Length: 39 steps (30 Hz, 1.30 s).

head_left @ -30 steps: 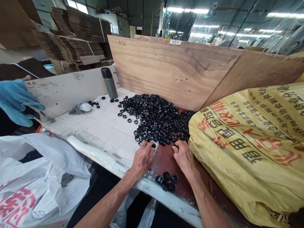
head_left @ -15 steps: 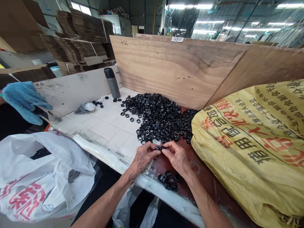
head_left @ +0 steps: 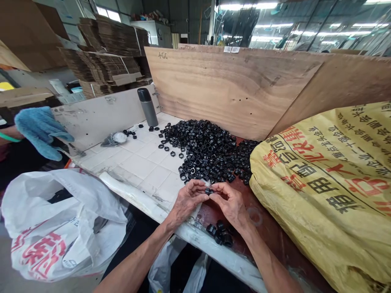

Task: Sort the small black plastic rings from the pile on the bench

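Note:
Between my two hands, just above the table's front, is a small black plastic ring [head_left: 209,191]. My left hand [head_left: 188,200] pinches it from the left with thumb and fingers, while my right hand [head_left: 229,200] pinches it from the right. Whether it is one ring or two put together is too small to tell. Right behind my fingers rises a large pile of similar black rings [head_left: 207,150]. Several black pieces [head_left: 220,234] lie in a small cluster near the front edge, below my hands.
A yellow printed sack [head_left: 305,183] leans in from the right. Wooden boards [head_left: 232,89] wall the back. A dark flask [head_left: 148,110] and a small plastic bag [head_left: 117,138] stand at the left. Beside the table hang a blue cloth glove [head_left: 42,130] and a white bag [head_left: 70,219]. Another person's arm [head_left: 10,134] shows far left.
My hands came from apart at the pile's edge, each with a black piece, to meet in front of it, the pieces brought together. The view has shifted slightly left.

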{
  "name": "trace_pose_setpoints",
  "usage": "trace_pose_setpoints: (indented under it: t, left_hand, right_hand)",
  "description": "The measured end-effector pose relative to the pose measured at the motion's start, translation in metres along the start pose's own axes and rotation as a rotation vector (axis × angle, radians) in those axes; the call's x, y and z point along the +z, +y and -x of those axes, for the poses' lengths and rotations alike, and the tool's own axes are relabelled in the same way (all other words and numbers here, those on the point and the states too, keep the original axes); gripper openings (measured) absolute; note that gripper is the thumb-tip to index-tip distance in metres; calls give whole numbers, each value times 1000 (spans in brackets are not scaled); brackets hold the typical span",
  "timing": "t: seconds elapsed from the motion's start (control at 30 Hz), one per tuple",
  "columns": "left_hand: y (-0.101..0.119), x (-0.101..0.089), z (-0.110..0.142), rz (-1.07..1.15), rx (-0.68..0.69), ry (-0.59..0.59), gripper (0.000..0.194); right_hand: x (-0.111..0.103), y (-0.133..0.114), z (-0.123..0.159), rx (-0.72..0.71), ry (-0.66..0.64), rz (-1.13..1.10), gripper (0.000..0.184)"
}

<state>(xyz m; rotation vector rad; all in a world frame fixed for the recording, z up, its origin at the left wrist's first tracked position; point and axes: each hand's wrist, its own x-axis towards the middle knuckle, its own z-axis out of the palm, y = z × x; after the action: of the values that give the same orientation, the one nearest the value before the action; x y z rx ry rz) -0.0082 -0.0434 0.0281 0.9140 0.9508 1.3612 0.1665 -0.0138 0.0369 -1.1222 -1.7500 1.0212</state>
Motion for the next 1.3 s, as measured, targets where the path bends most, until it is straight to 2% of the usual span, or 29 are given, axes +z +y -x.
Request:
trace_pose_setpoints:
  t: [0.17,0.3,0.53,0.7,0.8,0.9,1.03,1.23,1.3]
  left_hand:
    - [1,1,2,-90,-9,-11,27]
    - [-1,1,2,-90,24,-11,27]
    - [-8,-3,1,-64,24,-34,27]
    - [-5,-2,2,-84,8,-71,27]
    - [-3,0,1,-64,11,-20,27]
    - [-3,0,1,-41,8,-6,27]
    - [-2,0,1,-39,21,-12,27]
    - [-2,0,1,-81,35,23,26]
    - [-3,0,1,-58,30,22,26]
  right_hand:
    - [4,2,1,-140,31,149,9]
    - [4,1,3,-253,24,221,12]
    - [-1,0,3,-208,-88,296,17]
    - [2,6,3,-191,-58,421,36]
    - [2,0,5,-169,-39,315,25]
    - [1,-4,5,-179,-72,273,23]
    - [0,-3,5,-143,-55,350,42]
    - [-1,-12,5,-126,-63,291,38]
    - [-1,-13,5,-132,-57,268,27]
